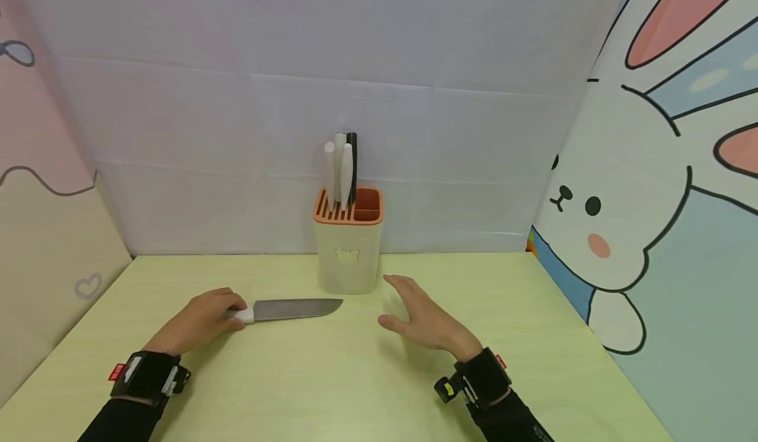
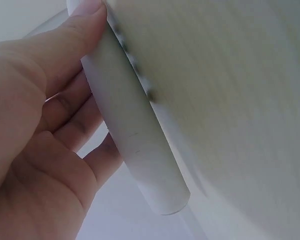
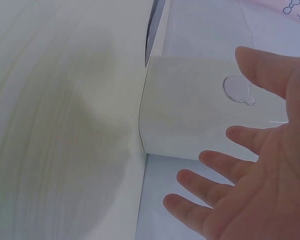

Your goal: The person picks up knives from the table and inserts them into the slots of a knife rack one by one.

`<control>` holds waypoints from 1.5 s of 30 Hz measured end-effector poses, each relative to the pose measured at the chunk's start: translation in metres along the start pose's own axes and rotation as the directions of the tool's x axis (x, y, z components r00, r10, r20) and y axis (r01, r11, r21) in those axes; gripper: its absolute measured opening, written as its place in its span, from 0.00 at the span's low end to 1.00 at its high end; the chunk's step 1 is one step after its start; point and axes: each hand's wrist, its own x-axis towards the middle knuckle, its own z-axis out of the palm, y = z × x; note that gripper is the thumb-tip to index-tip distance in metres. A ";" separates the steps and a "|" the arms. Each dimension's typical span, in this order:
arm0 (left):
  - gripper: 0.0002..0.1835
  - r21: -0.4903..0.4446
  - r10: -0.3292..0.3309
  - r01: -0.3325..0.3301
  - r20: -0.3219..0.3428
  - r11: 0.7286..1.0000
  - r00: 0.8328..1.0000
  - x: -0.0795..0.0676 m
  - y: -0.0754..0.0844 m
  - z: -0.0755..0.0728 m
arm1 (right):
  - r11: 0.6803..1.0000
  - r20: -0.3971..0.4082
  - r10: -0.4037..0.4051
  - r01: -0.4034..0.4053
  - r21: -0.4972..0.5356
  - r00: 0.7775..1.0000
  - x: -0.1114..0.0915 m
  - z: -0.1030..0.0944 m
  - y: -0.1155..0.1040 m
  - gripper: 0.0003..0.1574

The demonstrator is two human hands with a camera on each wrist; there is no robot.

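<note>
My left hand (image 1: 204,320) grips the white handle (image 2: 135,130) of a broad kitchen knife (image 1: 296,308), thumb on one side and fingers curled round the other. The blade points right, low over the table, its tip just in front of the knife block. My right hand (image 1: 429,320) hovers at the block's front right, fingers spread and holding nothing. The cream knife block (image 1: 348,258) has an orange slotted top; several white-handled knives (image 1: 345,172) and a black-handled one (image 1: 353,166) stand upright in it. In the right wrist view the block (image 3: 190,110) lies beyond my fingers.
The pale yellow-green table (image 1: 308,389) reaches back to a white sheet (image 1: 284,120) hung behind the block. Cartoon-printed panels (image 1: 681,264) stand along the right and left sides. An open compartment (image 1: 368,204) sits at the right of the block's top.
</note>
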 end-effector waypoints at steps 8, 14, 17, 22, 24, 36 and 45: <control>0.12 -0.022 0.024 -0.025 -0.017 0.999 1.000 0.001 0.009 0.001 | 1.000 -0.009 -0.017 0.017 -0.009 1.000 -0.001 -0.001 -0.001 0.47; 0.13 -0.019 0.033 -0.034 -0.020 0.999 0.999 0.006 0.020 0.001 | 1.000 -0.012 0.007 -0.007 -0.019 1.000 -0.001 -0.002 -0.001 0.47; 0.13 -0.029 0.034 -0.034 -0.016 0.999 0.999 0.008 0.026 0.002 | 1.000 -0.010 0.017 -0.018 -0.026 1.000 -0.001 -0.001 0.000 0.47; 0.13 -0.031 0.044 -0.045 -0.024 0.999 0.999 0.011 0.035 0.007 | 0.999 -0.020 0.008 -0.009 -0.041 1.000 -0.001 -0.001 0.000 0.47; 0.13 -0.022 0.049 -0.050 -0.029 0.999 0.998 0.012 0.040 0.010 | 0.999 -0.025 0.004 -0.005 -0.050 1.000 -0.001 -0.001 -0.001 0.46; 0.14 0.003 0.119 -0.119 -0.081 0.993 0.990 0.025 0.066 0.026 | 0.998 -0.035 -0.013 0.011 -0.068 0.999 -0.002 -0.004 -0.003 0.45; 0.14 0.008 0.155 -0.154 -0.072 0.988 0.985 0.043 0.085 0.037 | 0.998 -0.044 -0.038 0.036 -0.051 0.998 -0.004 -0.005 -0.004 0.46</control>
